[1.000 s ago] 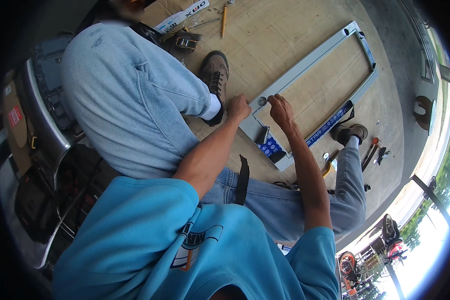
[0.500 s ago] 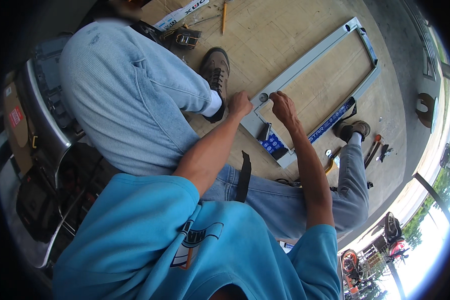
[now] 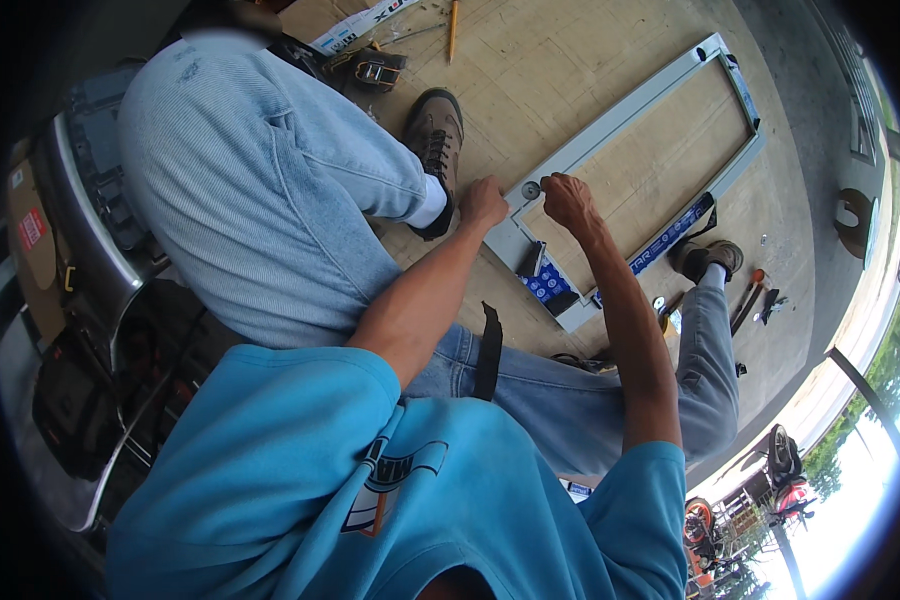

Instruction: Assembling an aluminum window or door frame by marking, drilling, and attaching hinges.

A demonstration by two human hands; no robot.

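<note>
On the tan floor (image 3: 530,90): grey frame (image 3: 620,117), probably stiff, best lifted by both long rails (image 3: 734,172); at near end (image 3: 510,238), left hand (image 3: 484,201) and right hand (image 3: 570,200) curled, grip closure and contents indeterminable.

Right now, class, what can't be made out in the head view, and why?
Head view, right hand: its knuckles hide whatever its grip may hold.
Head view, left hand: its own back hides the fingertips, so their contact with the grey frame is unclear.
Head view, pencil: one end is cut off by the upper edge.
Head view, dark shape, upper left: too blurred to identify.
</note>
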